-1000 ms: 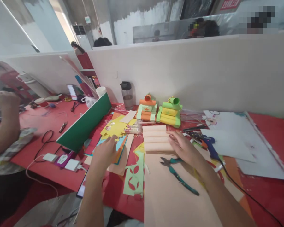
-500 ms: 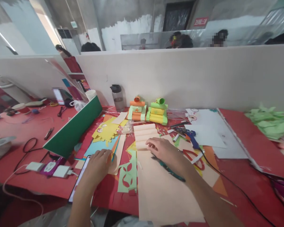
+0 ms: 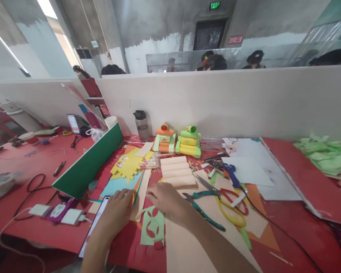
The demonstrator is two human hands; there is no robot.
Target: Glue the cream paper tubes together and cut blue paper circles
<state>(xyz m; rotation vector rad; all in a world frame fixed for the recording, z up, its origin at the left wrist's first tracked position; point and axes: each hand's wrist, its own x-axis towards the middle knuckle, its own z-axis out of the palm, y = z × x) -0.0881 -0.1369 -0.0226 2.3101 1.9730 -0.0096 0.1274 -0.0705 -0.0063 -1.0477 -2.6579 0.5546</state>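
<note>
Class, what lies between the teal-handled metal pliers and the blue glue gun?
In the head view, between pliers and glue gun lie metal scissors with red and yellow handles, a white strip across one handle.

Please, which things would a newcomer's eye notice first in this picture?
Probably the orange-and-green paper model and the yellow-and-green paper model, side by side before the white partition. Next comes the green board, upright at left. Then the right hand, by the near edge of the pleated peach paper.

Craft workshop, glue gun [image 3: 231, 174], coloured paper [image 3: 116, 183]
</note>
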